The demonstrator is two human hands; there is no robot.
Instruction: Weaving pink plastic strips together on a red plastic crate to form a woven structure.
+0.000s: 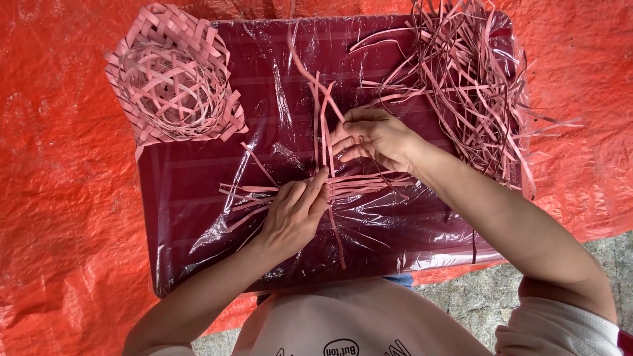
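Early weaving step: left hand (295, 209) presses flat on crossed pink strips (369, 183); right hand (372, 137) pinches one upright strip (322, 122). Next likely calls for threading it over-under.

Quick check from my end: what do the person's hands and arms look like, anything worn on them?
Both hands are bare: the left hand and the right hand show no gloves, rings, watch or bands. The forearms are uncovered. A short white sleeve with a fine textured weave covers the right upper arm; the left arm's sleeve is out of view.
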